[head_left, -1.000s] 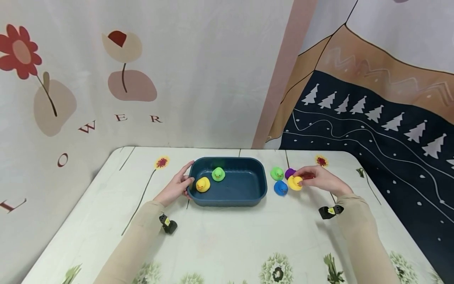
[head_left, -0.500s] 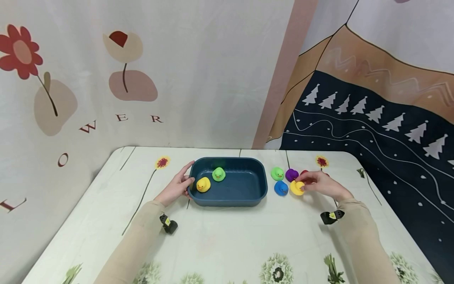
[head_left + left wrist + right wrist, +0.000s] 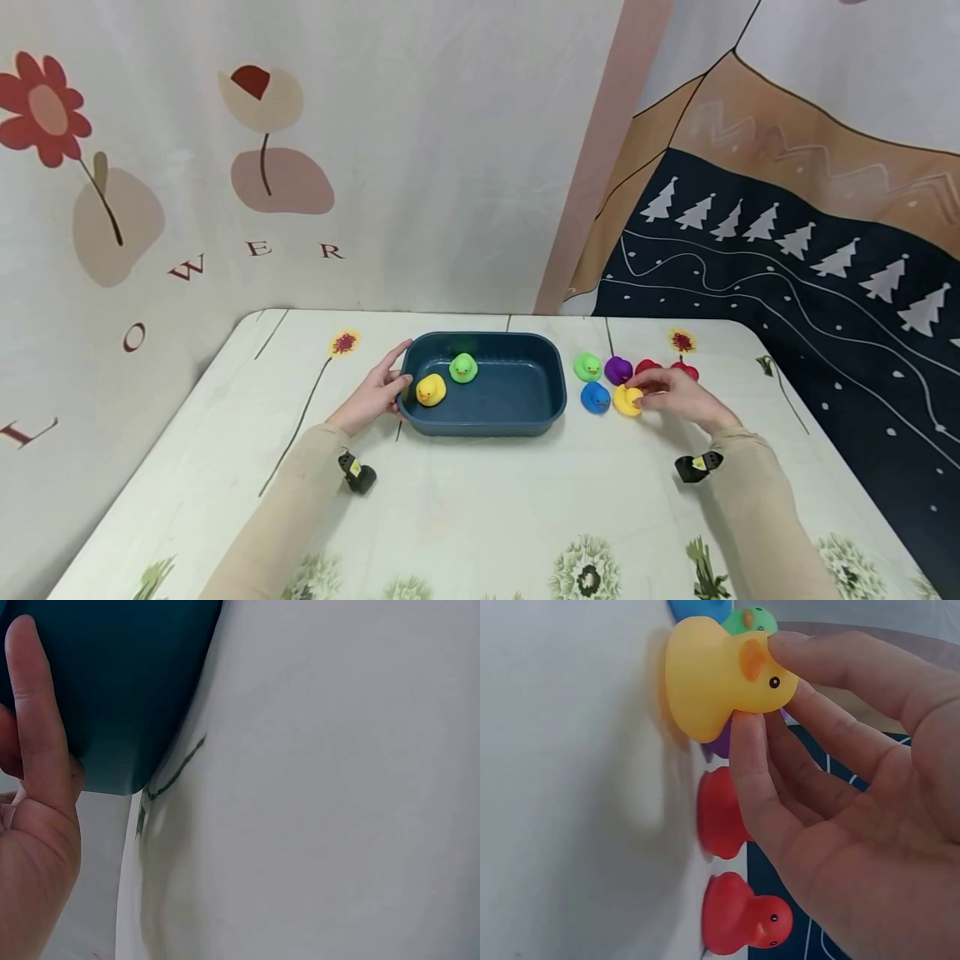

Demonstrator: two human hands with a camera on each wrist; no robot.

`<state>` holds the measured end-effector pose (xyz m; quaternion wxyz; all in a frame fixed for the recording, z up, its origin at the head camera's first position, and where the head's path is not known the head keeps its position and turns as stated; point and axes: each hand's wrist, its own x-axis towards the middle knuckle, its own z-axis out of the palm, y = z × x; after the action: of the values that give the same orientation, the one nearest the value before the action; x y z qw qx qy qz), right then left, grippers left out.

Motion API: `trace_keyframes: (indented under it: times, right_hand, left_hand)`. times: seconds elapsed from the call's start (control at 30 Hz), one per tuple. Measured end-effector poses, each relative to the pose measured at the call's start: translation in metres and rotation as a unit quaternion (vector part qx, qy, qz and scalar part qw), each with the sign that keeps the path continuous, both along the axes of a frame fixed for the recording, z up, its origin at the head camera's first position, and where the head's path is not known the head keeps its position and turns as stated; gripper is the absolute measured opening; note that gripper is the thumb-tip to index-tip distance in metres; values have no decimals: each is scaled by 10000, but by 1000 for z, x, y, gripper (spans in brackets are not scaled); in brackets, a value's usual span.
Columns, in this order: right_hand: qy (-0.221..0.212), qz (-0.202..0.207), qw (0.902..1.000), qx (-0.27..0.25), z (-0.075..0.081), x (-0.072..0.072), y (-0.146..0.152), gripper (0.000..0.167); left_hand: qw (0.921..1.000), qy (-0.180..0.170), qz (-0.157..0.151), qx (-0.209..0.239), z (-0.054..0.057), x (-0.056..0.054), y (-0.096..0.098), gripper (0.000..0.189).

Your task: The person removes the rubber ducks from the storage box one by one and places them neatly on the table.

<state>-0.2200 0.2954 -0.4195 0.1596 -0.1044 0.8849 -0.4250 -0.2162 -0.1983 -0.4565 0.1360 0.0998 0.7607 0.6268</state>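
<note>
My left hand [image 3: 372,393] grips the left end of a dark blue plastic tub [image 3: 486,429], its thumb at the rim. In the left wrist view, one straight digit lies along the tub's outer wall [image 3: 112,690]. Inside the tub sit a yellow rubber duck [image 3: 431,390] and a green rubber duck [image 3: 463,368]. To the tub's right, my right hand [image 3: 686,397] pinches another yellow rubber duck [image 3: 701,679] by its head between thumb and fingers. That duck is close to the tabletop, beside a blue duck [image 3: 596,397].
A second green duck [image 3: 587,367], a purple duck [image 3: 618,370] and two red ducks, one nearer [image 3: 724,814] and one farther along [image 3: 742,913], stand around the right hand. A flower-printed cloth [image 3: 480,508] covers the table. Printed curtains [image 3: 420,167] hang behind.
My right hand has moved the yellow duck slightly right and toward me, away from the purple duck. The red ducks now show behind the hand. My left hand stays at the tub.
</note>
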Motion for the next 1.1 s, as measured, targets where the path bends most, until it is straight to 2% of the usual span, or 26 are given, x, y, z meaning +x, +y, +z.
trace_keyframes:
  times: [0.6, 1.0, 1.1]
  right_hand:
    - [277, 3, 9996, -92, -8, 2, 1, 30]
    - [473, -27, 9989, 72, 6, 5, -3, 33]
    - [395, -103, 9991, 71, 11, 4, -6, 34]
  left_hand:
    - [10000, -11, 22, -41, 2, 2, 0, 64]
    - [10000, 10, 27, -48, 4, 3, 1, 64]
    - [10000, 9, 36, -63, 4, 3, 1, 64]
